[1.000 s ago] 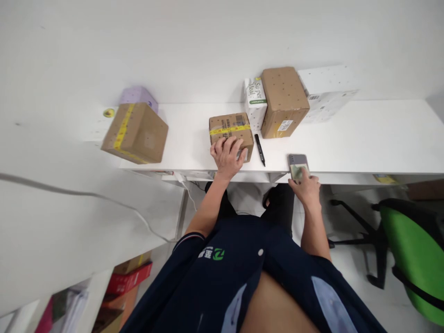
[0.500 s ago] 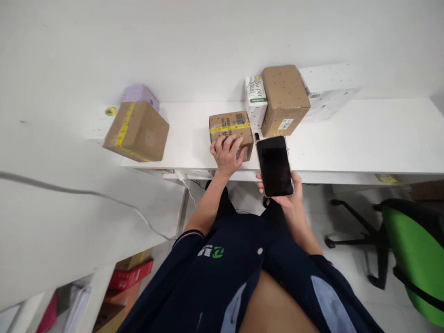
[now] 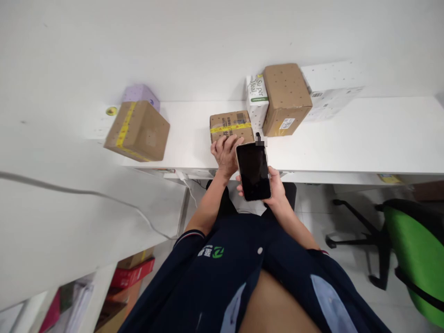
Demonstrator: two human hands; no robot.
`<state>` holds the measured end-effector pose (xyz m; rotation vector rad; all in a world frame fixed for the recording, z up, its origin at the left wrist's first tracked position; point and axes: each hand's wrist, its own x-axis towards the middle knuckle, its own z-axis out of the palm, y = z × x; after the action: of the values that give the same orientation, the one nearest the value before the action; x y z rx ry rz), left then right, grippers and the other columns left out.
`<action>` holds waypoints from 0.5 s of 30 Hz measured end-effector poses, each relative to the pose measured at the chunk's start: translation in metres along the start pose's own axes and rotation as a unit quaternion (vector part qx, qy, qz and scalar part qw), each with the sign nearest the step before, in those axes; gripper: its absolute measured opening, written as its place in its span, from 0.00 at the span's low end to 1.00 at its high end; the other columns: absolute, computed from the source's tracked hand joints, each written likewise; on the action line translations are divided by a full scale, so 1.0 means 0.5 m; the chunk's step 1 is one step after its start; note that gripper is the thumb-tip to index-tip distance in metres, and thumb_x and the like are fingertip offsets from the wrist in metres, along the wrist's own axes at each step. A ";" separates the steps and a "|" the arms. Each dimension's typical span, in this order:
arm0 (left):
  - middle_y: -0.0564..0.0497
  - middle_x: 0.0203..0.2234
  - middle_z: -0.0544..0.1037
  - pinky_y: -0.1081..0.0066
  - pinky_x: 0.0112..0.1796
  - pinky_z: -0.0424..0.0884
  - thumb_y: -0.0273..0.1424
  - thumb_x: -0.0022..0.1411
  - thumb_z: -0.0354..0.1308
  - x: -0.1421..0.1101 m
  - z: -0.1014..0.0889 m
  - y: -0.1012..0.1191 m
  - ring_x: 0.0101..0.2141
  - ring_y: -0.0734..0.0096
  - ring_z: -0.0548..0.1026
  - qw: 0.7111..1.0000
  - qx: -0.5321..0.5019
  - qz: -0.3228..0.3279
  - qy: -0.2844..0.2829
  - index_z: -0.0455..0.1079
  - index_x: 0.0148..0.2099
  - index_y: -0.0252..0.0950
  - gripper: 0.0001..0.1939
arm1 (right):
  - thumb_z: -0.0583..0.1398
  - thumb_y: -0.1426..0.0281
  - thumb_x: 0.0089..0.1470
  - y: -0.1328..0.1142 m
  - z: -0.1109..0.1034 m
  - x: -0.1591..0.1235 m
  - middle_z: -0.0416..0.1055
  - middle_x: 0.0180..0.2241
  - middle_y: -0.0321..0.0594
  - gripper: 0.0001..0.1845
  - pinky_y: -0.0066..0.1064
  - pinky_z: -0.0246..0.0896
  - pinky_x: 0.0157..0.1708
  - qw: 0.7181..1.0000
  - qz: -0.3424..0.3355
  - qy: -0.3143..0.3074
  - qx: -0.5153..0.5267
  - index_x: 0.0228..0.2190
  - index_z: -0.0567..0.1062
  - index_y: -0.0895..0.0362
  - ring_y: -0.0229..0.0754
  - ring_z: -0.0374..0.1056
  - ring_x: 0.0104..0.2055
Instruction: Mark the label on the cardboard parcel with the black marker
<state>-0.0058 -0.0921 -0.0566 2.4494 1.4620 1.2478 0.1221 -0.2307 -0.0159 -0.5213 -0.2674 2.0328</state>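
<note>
Phone (image 3: 254, 172) above desk edge (image 3: 333, 172)

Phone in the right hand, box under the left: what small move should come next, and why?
I'd probably ease the phone slightly to the right with the right hand. From this view it hides the near right corner of the box and part of the left hand resting there.

I am wearing a dark navy shirt (image 3: 222, 273) with a green-and-white chest logo (image 3: 212, 251), a white round button (image 3: 260, 250), striped sleeve edges (image 3: 190, 235) and light-blue inner panels (image 3: 331, 300).
</note>
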 end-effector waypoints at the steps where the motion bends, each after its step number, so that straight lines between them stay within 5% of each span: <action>1: 0.48 0.52 0.78 0.52 0.60 0.51 0.42 0.66 0.53 0.001 0.000 0.001 0.58 0.54 0.68 1.000 0.002 -0.001 0.004 0.76 0.51 0.48 0.16 | 0.45 0.46 0.58 0.004 -0.001 -0.003 0.78 0.44 0.54 0.37 0.52 0.73 0.42 1.000 0.000 0.009 0.001 0.49 0.72 0.62 0.54 0.77 0.40; 6: 0.48 0.51 0.79 0.52 0.60 0.52 0.47 0.63 0.56 0.001 0.002 0.002 0.57 0.53 0.68 1.000 0.008 0.005 0.017 0.76 0.51 0.48 0.18 | 0.47 0.48 0.57 0.010 -0.002 -0.014 0.79 0.44 0.54 0.35 0.52 0.73 0.42 0.999 -0.012 0.039 0.015 0.50 0.71 0.61 0.53 0.78 0.39; 15: 0.44 0.53 0.77 0.48 0.61 0.48 0.47 0.69 0.43 -0.003 -0.001 -0.005 0.59 0.54 0.66 0.999 -0.050 -0.003 -0.010 0.73 0.52 0.44 0.23 | 0.45 0.46 0.56 -0.024 0.043 0.006 0.77 0.49 0.54 0.36 0.53 0.74 0.42 1.000 -0.008 -0.023 0.014 0.50 0.71 0.61 0.54 0.77 0.43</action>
<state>-0.0082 -0.0919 -0.0581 2.3840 1.3664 1.2596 0.1199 -0.2215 0.0072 -0.4538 -0.2711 2.0318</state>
